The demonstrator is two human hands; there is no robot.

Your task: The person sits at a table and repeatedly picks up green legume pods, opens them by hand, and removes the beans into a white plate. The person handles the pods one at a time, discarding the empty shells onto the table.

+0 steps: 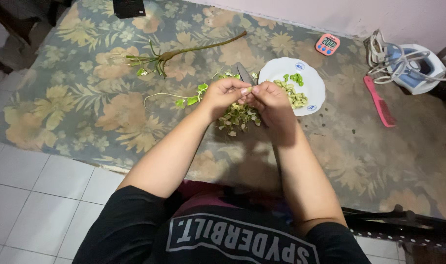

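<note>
My left hand [223, 94] and my right hand [271, 98] meet above a heap of small green and pale plant bits [238, 117] on the flowered mat [86, 107]. Both pinch one small green pod or stem piece [250, 90] between fingertips. A knife blade [243, 73] lies just behind my hands. To the right sits a white plate [311, 95] with shelled green and pale pieces [294, 90]. A thin vine with leaves [184, 99] trails left of my left hand.
A long stripped plant stalk [184, 51] lies farther back on the mat. A pink digital timer [327, 44], a pink comb [379, 102] and a blue-white clothes iron with coiled cord [408, 66] are at the right. White floor tiles [37, 195] lie at left.
</note>
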